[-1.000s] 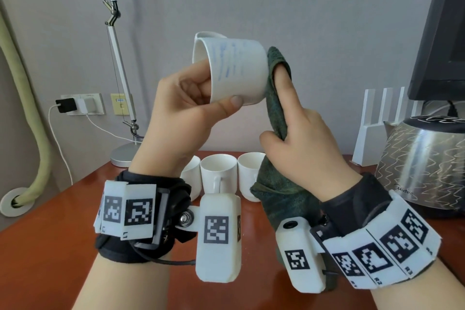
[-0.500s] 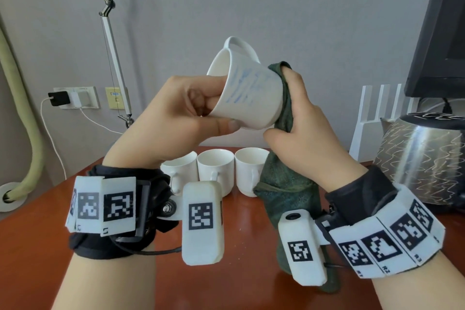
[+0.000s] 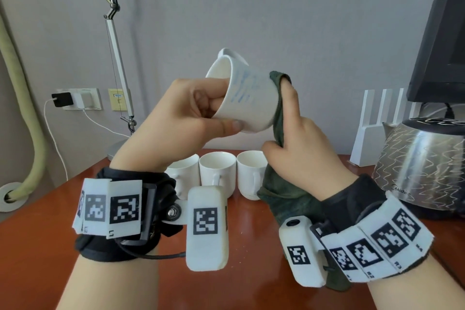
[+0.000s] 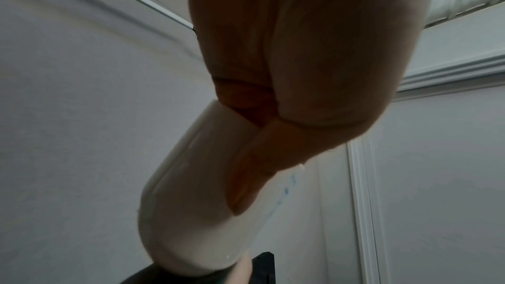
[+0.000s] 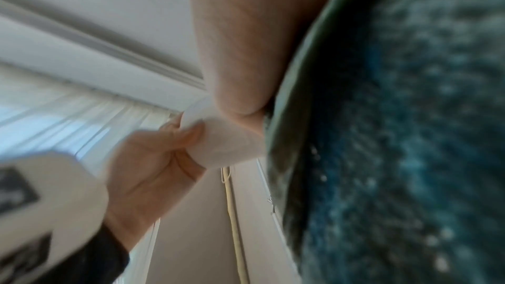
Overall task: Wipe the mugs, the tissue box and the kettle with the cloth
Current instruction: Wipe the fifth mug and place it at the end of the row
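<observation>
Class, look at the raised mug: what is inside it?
Fingers of the left hand reach into the raised mug. Its bottom is hidden, covered outside by the cloth.

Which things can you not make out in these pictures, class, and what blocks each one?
- Base of the held mug: head view, covered by the green cloth in the right hand.
- Leftmost of three table mugs: head view, partly behind the left hand.
- Kettle: head view, cut off by the right edge.
- Tissue box: in no view.
</observation>
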`<state>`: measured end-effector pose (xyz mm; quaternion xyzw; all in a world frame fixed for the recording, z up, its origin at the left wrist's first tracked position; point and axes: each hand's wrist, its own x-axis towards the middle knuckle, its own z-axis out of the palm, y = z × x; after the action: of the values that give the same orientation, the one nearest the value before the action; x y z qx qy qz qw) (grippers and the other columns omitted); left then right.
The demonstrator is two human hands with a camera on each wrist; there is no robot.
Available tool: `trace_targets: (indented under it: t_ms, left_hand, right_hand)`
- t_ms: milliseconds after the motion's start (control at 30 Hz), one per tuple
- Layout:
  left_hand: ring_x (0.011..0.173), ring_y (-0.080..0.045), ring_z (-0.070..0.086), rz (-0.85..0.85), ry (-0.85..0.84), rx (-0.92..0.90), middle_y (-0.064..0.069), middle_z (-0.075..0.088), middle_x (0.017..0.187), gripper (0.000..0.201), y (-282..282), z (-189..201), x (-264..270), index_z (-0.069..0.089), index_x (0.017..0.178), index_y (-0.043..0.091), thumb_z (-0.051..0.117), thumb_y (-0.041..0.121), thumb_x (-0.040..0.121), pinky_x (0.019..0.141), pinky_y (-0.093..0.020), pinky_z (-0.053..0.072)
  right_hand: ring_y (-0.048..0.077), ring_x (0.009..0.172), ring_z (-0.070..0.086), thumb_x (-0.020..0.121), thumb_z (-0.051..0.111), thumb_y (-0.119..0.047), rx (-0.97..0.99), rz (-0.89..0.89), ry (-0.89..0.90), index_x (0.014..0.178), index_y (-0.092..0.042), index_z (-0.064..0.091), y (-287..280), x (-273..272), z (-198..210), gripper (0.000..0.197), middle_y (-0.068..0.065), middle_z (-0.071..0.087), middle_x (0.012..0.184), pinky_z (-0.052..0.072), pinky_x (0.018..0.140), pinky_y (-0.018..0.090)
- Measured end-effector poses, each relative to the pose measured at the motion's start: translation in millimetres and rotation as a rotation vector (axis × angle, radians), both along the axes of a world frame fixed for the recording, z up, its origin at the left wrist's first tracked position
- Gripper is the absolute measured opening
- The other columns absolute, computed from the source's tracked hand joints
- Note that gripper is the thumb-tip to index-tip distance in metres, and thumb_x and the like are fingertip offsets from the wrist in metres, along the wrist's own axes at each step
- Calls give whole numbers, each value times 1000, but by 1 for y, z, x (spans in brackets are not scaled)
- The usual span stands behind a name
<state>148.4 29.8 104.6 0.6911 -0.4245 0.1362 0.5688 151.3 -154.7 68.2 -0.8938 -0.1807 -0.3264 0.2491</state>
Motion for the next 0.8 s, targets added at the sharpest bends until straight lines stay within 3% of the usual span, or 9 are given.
trace_targets:
  t_ms: [67,167,267,333,400,500,567,633,800]
  left_hand:
    - [87,-14,72,-29,7,25,-2,76,93,42,0,0,-1,74,103,18,66,-10,72,81,-31,58]
    - [87,-14,71,-68,6,21,-3,76,93,43,3,0,-2,72,106,17,68,-9,72,80,-30,58]
    - [83,-24,63,-48,-26,-31,-14,74,85,39,2,1,-3,76,102,22,79,1,69,77,-42,50]
    - [80,-18,63,-33,-38,-77,-1,75,80,34,-1,1,-5,77,97,21,78,2,69,78,-38,50]
    - [80,-8,67,-39,-30,-83,7,75,80,36,-5,1,-7,72,100,18,71,-2,70,78,-25,54]
    - [86,-9,70,-53,-9,-73,3,76,88,38,-9,1,-7,66,107,11,67,-5,72,81,-23,56]
    - [92,-16,71,-66,13,-66,-5,75,97,41,-9,0,-6,64,112,8,67,-6,74,84,-29,57]
    - [96,-25,71,-99,38,-53,-13,73,102,44,-10,-1,-5,63,116,6,68,-10,76,85,-36,58]
    - [94,-29,70,-154,131,-81,-17,73,101,49,-8,-3,-1,64,113,9,67,-12,69,83,-43,58]
  right_hand:
    - [21,68,55,81,54,-4,143,102,49,145,-40,0,-4,-1,4,92,3,54,79,47,62,41]
    - [9,79,57,79,55,1,314,218,115,142,-38,21,-10,2,7,81,-7,56,93,46,64,22]
    - [-1,81,54,76,56,5,446,299,175,120,-38,41,-11,3,9,63,-20,56,92,42,62,10]
    - [-4,75,55,69,57,4,598,427,198,109,-41,47,-10,2,10,61,-23,59,83,47,60,14]
    - [4,64,55,59,51,-1,771,596,255,112,-37,53,-12,-1,10,64,-14,59,75,45,52,20]
    - [8,60,55,65,52,-10,939,820,303,117,-28,55,-14,-3,12,55,-4,62,82,44,51,20]
    - [1,74,64,72,62,-22,887,762,261,118,-30,52,-11,-3,11,47,-12,68,88,48,61,15]
    - [-3,92,64,69,73,-31,841,668,204,121,-32,49,-7,0,9,57,-22,68,95,49,73,13]
    - [1,120,51,64,81,-21,810,655,109,137,-33,29,-3,6,4,90,-15,49,130,50,92,24]
